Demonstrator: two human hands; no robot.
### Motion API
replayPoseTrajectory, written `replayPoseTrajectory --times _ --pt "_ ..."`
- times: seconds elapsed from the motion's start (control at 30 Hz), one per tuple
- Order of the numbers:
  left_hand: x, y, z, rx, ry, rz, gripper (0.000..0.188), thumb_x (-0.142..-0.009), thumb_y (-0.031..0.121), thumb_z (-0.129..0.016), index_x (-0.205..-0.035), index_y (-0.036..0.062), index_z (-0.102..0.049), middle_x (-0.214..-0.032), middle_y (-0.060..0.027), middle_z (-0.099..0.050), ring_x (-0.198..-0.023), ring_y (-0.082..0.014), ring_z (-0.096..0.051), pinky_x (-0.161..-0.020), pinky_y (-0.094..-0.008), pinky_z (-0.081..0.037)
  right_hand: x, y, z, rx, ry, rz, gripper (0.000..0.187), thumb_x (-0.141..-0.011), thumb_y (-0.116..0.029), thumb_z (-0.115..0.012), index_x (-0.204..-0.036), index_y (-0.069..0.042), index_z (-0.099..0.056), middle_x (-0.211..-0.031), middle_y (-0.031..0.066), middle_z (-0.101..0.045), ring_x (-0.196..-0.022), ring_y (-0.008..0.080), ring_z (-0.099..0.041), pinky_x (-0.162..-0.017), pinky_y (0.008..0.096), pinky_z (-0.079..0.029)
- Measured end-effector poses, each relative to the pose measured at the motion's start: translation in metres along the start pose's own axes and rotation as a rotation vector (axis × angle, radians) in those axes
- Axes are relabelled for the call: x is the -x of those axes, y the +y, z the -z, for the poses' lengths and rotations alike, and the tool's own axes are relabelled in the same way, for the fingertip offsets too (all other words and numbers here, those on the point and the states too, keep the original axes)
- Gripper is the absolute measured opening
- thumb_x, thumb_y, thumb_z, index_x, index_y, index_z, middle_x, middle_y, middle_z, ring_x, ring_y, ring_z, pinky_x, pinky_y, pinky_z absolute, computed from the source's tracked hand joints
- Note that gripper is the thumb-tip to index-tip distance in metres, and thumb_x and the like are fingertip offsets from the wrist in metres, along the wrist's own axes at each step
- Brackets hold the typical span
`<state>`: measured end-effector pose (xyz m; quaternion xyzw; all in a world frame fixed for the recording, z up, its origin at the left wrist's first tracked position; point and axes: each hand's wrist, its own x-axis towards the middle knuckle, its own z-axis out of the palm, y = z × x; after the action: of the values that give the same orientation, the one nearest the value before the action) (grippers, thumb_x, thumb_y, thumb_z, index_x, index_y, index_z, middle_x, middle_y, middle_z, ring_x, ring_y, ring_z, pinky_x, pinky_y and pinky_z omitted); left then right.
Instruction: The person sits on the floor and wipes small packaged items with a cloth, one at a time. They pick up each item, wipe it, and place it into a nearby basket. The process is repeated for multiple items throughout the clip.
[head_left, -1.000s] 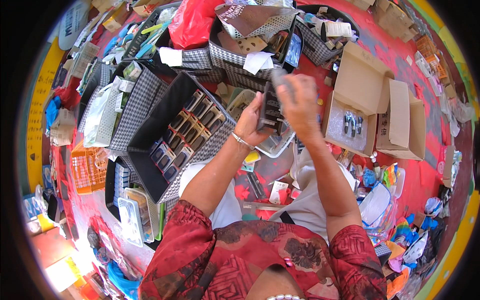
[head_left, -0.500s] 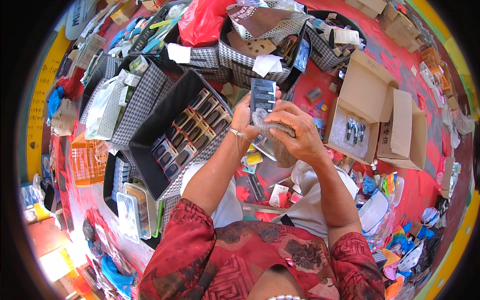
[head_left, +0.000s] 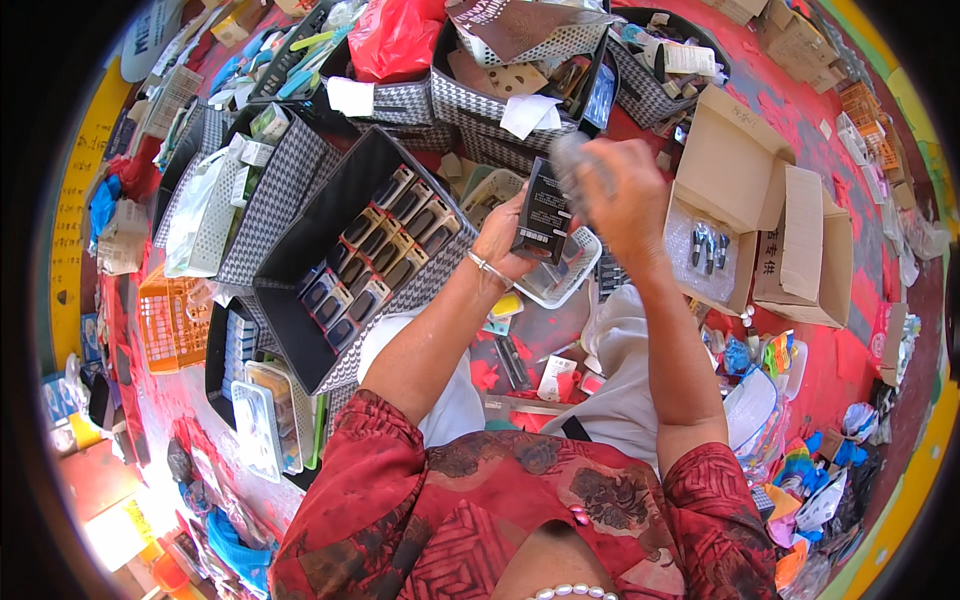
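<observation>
A small black box with white print stands tilted in my left hand, whose fingers wrap its left side. Close by its upper right edge is my right hand, smeared by motion, closed round a greyish-brown cloth. Whether the cloth touches the box I cannot tell. Under the box, a white plastic basket with small items shows in part. To the left, a black-lined storage bin holds several rows of carded packs with dark oval pieces.
An open cardboard box with bubble wrap and dark pieces lies to the right. Beyond my hands stand patterned storage bins, one bearing a red plastic bag. An orange basket is at the left. Loose goods litter the red floor.
My right hand has swung up and right with the cloth, off the lower part of the box. The box has turned and come slightly lower in my left hand.
</observation>
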<state>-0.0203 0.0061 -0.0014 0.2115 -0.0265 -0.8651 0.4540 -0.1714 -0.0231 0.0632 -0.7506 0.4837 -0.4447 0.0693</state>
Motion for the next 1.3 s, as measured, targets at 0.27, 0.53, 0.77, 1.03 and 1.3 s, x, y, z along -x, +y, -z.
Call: replayPoseTrajectory --times 0.27,0.53,0.77,1.03,1.3 --pt "0.009 0.005 -0.015 0.122 -0.151 0.006 0.039 -0.096 0.025 -0.033 -0.122 -0.0021 -0.045 -0.114 -0.0194 -0.055 -0.100 -0.0333 -0.058 -0.078 -0.0474 -0.053 -0.009 0.035 0.008 0.324 -0.086 -0.320 0.018 -0.079 -0.011 -0.058 -0.097 -0.009 -0.062 -0.093 0.0135 -0.058 -0.082 0.0325 -0.059 -0.071 0.0414 -0.047" --pt "-0.006 0.006 0.013 0.244 -0.338 -0.020 0.037 -0.094 0.015 -0.036 -0.120 -0.0082 -0.045 -0.115 -0.0231 -0.055 -0.107 -0.0333 -0.055 -0.089 -0.0439 -0.048 0.009 0.007 0.000 -0.044 -0.273 0.112 0.026 -0.073 -0.003 -0.058 -0.097 -0.011 -0.063 -0.098 0.0081 -0.059 -0.090 0.0279 -0.059 -0.074 0.0367 -0.048" --pt "-0.005 0.018 0.009 0.266 -0.185 -0.126 0.039 -0.094 0.016 -0.034 -0.123 -0.0099 -0.042 -0.121 -0.0221 -0.051 -0.110 -0.0306 -0.053 -0.094 -0.0425 -0.044 0.019 -0.005 0.023 -0.578 -0.584 -0.137 0.026 -0.073 0.003 -0.057 -0.095 -0.005 -0.065 -0.092 0.0084 -0.064 -0.086 0.0187 -0.062 -0.078 0.0286 -0.048" --pt "-0.008 0.010 0.009 0.311 -0.290 -0.025 0.039 -0.095 0.018 -0.033 -0.121 -0.0094 -0.043 -0.115 -0.0223 -0.055 -0.107 -0.0317 -0.055 -0.093 -0.0433 -0.045 0.008 0.010 0.011 -0.172 -0.141 -0.011 0.022 -0.075 0.001 -0.058 -0.095 -0.006 -0.064 -0.093 0.0101 -0.064 -0.085 0.0231 -0.063 -0.075 0.0299 -0.049" --pt "-0.007 0.022 0.017 0.434 -0.241 -0.110 0.040 -0.095 0.016 -0.028 -0.123 -0.0108 -0.040 -0.122 -0.0256 -0.049 -0.109 -0.0358 -0.054 -0.092 -0.0474 -0.046 0.017 0.003 0.027 -0.221 -0.427 -0.147 0.025 -0.070 -0.007 -0.065 -0.094 -0.010 -0.063 -0.087 0.0085 -0.063 -0.082 0.0271 -0.061 -0.071 0.0351 -0.048"
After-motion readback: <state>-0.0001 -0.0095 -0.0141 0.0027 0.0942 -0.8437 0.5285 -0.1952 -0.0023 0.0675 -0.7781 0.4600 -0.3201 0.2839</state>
